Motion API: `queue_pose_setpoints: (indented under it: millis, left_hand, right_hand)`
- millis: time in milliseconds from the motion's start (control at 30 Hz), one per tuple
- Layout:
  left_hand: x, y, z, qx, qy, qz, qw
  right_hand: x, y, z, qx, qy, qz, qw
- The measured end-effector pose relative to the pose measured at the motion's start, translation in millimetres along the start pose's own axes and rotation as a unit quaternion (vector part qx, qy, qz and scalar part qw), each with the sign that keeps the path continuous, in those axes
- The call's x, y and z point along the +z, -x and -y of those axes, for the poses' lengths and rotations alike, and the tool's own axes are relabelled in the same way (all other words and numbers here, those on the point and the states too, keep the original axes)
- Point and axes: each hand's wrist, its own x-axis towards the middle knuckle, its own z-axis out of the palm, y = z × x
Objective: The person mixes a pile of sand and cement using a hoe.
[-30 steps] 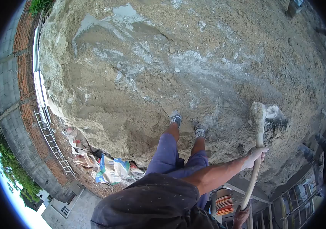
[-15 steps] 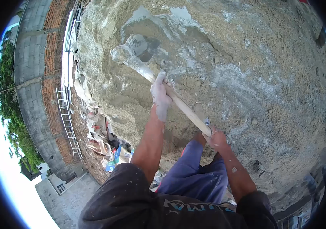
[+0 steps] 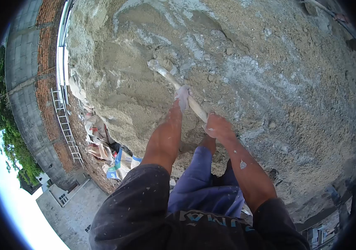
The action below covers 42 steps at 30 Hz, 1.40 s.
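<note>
My left hand point(image 3: 182, 96), coated in pale dust, is wrapped round the middle of a hoe's wooden handle point(image 3: 197, 109). Lower down, near the handle's butt end, my right hand point(image 3: 218, 126) grips the same hoe. The handle slants up and to the left, away from my body. Its whitened far end point(image 3: 156, 66) meets the heap of sand point(image 3: 132, 79), and the blade cannot be seen there. Streaks of white-grey powder point(image 3: 249, 68) mark the sand around and beyond the hoe.
Crumpled sacks point(image 3: 119, 164) lie at the heap's left edge. Behind them a ladder point(image 3: 66, 127) leans near a brick and block wall point(image 3: 28, 83). My legs in blue trousers point(image 3: 199, 179) are at the near side of the heap. A pole point(image 3: 332, 12) shows at the upper right.
The hoe's blade, visible on the sand before, is now out of sight. The handle and my right hand have come up and left; my left hand has shifted slightly right. The whole view has shifted somewhat.
</note>
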Motion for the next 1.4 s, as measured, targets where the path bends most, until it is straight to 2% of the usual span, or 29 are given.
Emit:
queue_pose_setpoints:
  millis: [33,133,267,367,400,433,467,500,533,567,600,633,667,700,733,767,833,900,933,1000,1033,1067,1100,1133,1167,1200,1233,1300,1400]
  left_hand:
    - [6,0,5,-0.022,-0.042,0.039,0.998]
    - [36,8,25,-0.115,-0.02,0.114,0.987]
    - [103,39,58,-0.089,0.034,0.134,0.986]
    - [152,94,80,-0.08,0.052,0.179,0.979]
    - [169,101,93,-0.082,0.077,0.179,0.977]
    - [187,108,108,-0.086,0.106,0.18,0.974]
    - [209,121,124,-0.122,0.136,0.176,0.967]
    - [229,138,144,-0.158,0.167,0.17,0.958]
    - [247,173,170,-0.215,0.188,0.175,0.942]
    - [262,226,194,-0.253,0.118,0.214,0.936]
    - [276,251,259,-0.221,0.112,0.313,0.917]
    - [288,291,304,-0.24,0.072,0.334,0.909]
    - [295,337,327,-0.312,0.062,0.327,0.89]
    - [298,374,351,-0.35,0.034,0.34,0.872]
    - [302,398,394,-0.359,0.069,0.36,0.858]
    - [298,424,386,-0.382,0.09,0.334,0.857]
    - [272,445,379,-0.392,0.128,0.302,0.86]
    - [258,420,367,-0.35,0.168,0.327,0.862]
    - [249,392,353,-0.341,0.173,0.269,0.884]
    - [218,322,302,-0.281,0.184,0.209,0.918]
    - [198,278,273,-0.263,0.177,0.192,0.929]
    - [178,235,238,-0.203,0.175,0.138,0.954]
    - [152,200,198,-0.136,0.189,0.112,0.966]
    - [121,167,157,-0.106,0.2,0.114,0.967]
    - [91,141,115,-0.059,0.194,0.085,0.975]
    - [65,117,78,-0.01,0.174,0.004,0.985]
    - [37,102,50,0.039,0.177,0.0,0.983]
    - [-13,53,33,0.111,0.155,-0.055,0.98]
    - [-29,66,35,0.217,0.002,-0.12,0.969]
  right_hand:
    - [3,3,-3,0.008,0.004,-0.004,1.0]
    - [-22,26,-32,0.013,-0.016,0.003,1.0]
    - [-57,61,-94,0.012,-0.054,-0.015,0.998]
    - [-82,125,-151,0.004,-0.067,-0.015,0.998]
    - [-88,158,-174,-0.001,-0.07,-0.027,0.997]
    - [-94,199,-192,0.045,-0.081,-0.033,0.995]
    - [-99,244,-206,0.094,-0.055,-0.018,0.994]
    - [-99,291,-218,0.159,-0.092,-0.019,0.983]
    - [-91,343,-228,0.228,-0.073,-0.048,0.97]
    - [-72,393,-247,0.276,-0.05,-0.086,0.956]
    - [-68,437,-247,0.338,-0.064,-0.084,0.935]
    - [-43,485,-268,0.342,-0.084,-0.118,0.928]
    - [-14,536,-291,0.347,-0.02,-0.174,0.921]
    - [-3,581,-307,0.365,0.052,-0.183,0.911]
    - [4,626,-327,0.421,0.071,-0.185,0.885]
    - [8,656,-344,0.473,0.086,-0.183,0.857]
    - [3,672,-353,0.411,0.116,-0.251,0.869]
    - [19,646,-390,0.42,0.123,-0.232,0.869]
    - [11,600,-375,0.394,0.11,-0.211,0.888]
    - [-3,482,-331,0.325,0.069,-0.193,0.923]
    - [22,433,-339,0.24,0.083,-0.248,0.935]
    - [16,376,-311,0.205,0.049,-0.2,0.957]
    - [20,321,-286,0.185,-0.001,-0.188,0.965]
    - [23,270,-263,0.152,0.009,-0.12,0.981]
    - [37,225,-240,0.083,-0.004,-0.141,0.986]
    - [42,184,-207,0.019,-0.037,-0.137,0.99]
    - [45,149,-171,-0.023,-0.02,-0.113,0.993]
    - [60,85,-106,-0.106,-0.06,-0.082,0.989]
    - [57,19,-23,-0.096,-0.071,0.018,0.993]
